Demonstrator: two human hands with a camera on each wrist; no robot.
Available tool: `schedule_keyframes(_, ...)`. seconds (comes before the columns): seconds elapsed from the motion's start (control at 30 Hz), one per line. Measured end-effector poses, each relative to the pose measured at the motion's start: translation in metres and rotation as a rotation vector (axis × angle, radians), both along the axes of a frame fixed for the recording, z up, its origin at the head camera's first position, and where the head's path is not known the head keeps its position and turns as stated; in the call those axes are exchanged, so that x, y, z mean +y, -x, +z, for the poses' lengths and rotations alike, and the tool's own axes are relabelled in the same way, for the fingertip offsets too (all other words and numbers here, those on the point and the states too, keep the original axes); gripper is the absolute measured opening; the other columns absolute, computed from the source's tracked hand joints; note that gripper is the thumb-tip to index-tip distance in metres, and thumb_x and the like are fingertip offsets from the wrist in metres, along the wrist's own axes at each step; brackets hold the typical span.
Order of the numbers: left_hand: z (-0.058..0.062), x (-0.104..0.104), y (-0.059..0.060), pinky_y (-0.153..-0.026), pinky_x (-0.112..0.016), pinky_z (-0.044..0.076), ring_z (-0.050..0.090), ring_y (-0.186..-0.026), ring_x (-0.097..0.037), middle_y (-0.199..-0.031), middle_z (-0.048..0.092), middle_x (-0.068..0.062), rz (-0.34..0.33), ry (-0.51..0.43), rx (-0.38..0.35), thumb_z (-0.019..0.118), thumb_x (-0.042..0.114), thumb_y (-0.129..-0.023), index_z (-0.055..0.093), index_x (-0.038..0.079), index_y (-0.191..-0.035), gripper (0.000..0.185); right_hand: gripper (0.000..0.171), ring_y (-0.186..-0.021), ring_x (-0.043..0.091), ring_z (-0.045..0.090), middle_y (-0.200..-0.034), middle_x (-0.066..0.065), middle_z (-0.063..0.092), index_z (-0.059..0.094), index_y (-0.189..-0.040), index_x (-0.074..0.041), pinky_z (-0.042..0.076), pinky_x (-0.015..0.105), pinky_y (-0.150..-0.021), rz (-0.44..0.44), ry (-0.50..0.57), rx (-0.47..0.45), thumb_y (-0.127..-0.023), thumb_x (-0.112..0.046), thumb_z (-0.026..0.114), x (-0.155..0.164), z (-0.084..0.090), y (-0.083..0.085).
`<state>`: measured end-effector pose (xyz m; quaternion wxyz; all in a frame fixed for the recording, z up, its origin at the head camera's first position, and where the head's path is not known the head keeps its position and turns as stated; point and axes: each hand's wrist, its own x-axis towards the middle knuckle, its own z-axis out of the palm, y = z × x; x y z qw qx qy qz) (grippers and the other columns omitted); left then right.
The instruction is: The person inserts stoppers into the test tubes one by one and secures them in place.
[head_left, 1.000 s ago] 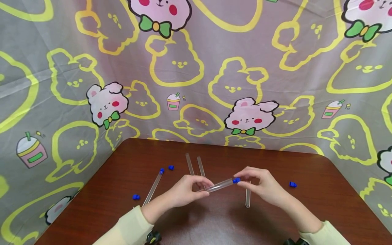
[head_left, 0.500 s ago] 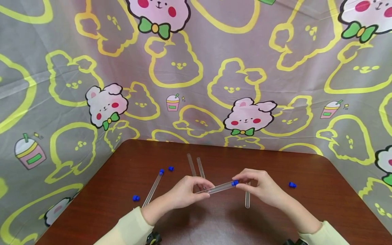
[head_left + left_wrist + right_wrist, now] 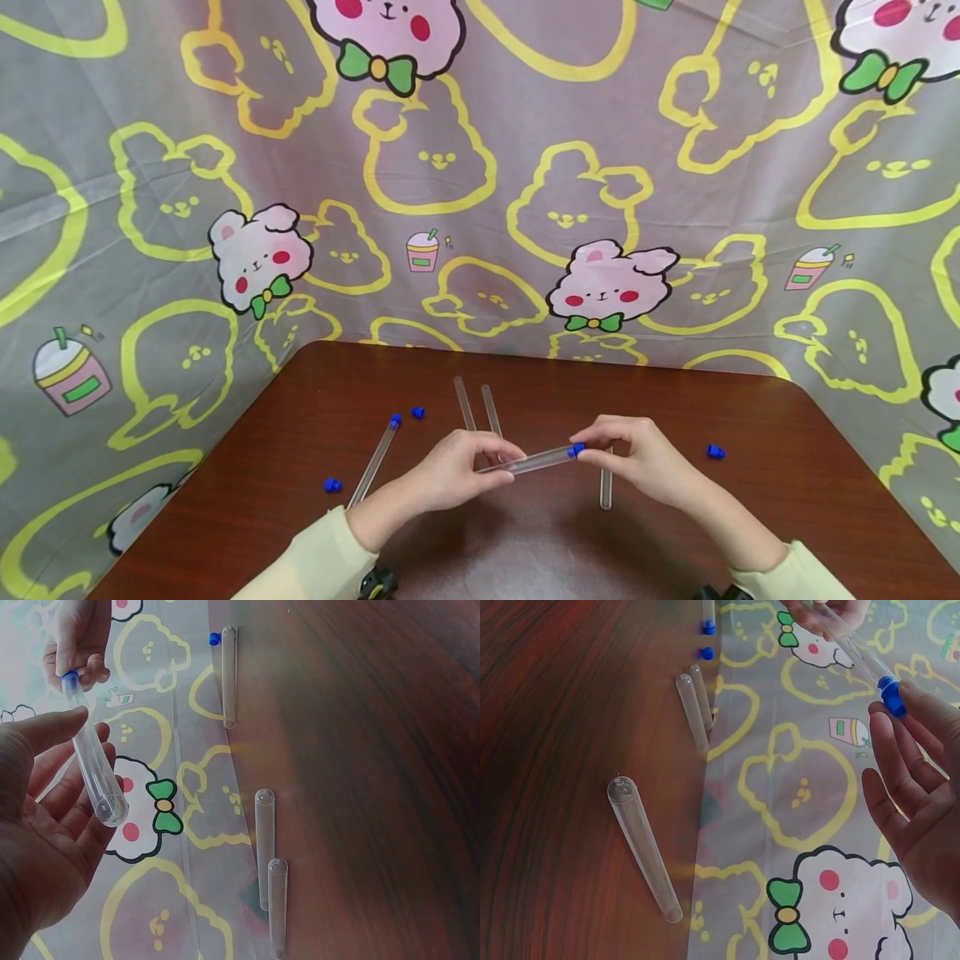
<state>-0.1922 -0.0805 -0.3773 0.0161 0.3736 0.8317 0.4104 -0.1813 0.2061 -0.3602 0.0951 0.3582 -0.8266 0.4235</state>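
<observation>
A clear plastic test tube (image 3: 536, 460) is held level above the brown table (image 3: 675, 533). My left hand (image 3: 501, 460) grips its closed round end, seen close up with the tube (image 3: 94, 765) lying across the fingers under the thumb. My right hand (image 3: 590, 447) pinches the blue cap (image 3: 576, 450) on the tube's open end. In the right wrist view the thumb touches that cap (image 3: 891, 694).
A capped tube (image 3: 375, 458) lies at the left. Two uncapped tubes (image 3: 477, 406) lie side by side behind the hands, and another (image 3: 606, 489) under my right hand. Loose blue caps (image 3: 417, 412), (image 3: 333, 485), (image 3: 716, 452) are scattered about. Patterned cloth (image 3: 480, 208) walls the table.
Both hands and the tube have drifted slightly down and left. The hold on the tube and the cap is unchanged.
</observation>
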Motion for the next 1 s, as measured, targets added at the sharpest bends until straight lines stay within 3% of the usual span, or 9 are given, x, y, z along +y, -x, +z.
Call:
schedule_keyframes(0.33, -0.001, -0.001, 0.0, -0.063, -0.023, 0.046, 0.055, -0.073, -0.002, -0.083, 0.064, 0.014, 0.012, 0.002, 0.012, 0.076, 0.011, -0.085, 0.073, 0.019, -0.106, 0.022, 0.021, -0.072, 0.008, 0.058, -0.083, -0.01, 0.066, 0.073, -0.105, -0.013, 0.049, 0.025, -0.06, 0.004, 0.004, 0.014, -0.084, -0.01, 0.075, 0.0, -0.001, -0.001)
schedule_keyframes(0.53, -0.007, -0.006, 0.001, -0.074, -0.027, 0.049, 0.059, -0.083, -0.002, -0.089, 0.07, 0.004, 0.006, -0.007, -0.005, 0.074, 0.008, -0.087, 0.072, 0.016, -0.106, 0.021, 0.022, -0.082, 0.009, 0.064, -0.092, -0.006, 0.07, 0.069, -0.112, -0.014, 0.053, 0.027, -0.072, -0.056, -0.028, -0.044, -0.089, -0.013, 0.071, 0.008, -0.001, -0.004)
schedule_keyframes(0.67, -0.01, -0.011, 0.002, -0.08, -0.033, 0.05, 0.06, -0.087, -0.002, -0.091, 0.07, 0.005, 0.009, -0.005, -0.005, 0.073, 0.009, -0.087, 0.072, 0.016, -0.107, 0.021, 0.021, -0.085, 0.009, 0.064, -0.096, -0.008, 0.07, 0.069, -0.111, -0.015, 0.053, 0.027, -0.074, -0.087, -0.036, -0.059, -0.09, -0.011, 0.07, 0.017, -0.001, -0.006)
schedule_keyframes(1.0, -0.015, -0.026, 0.0, -0.079, -0.037, 0.051, 0.06, -0.085, -0.003, -0.091, 0.069, 0.007, 0.013, 0.0, -0.025, 0.072, 0.01, -0.088, 0.07, 0.015, -0.108, 0.02, 0.018, -0.09, 0.009, 0.064, -0.101, -0.01, 0.069, 0.071, -0.108, -0.019, 0.053, 0.027, -0.074, -0.13, -0.036, -0.061, -0.09, -0.014, 0.07, 0.027, -0.001, -0.008)
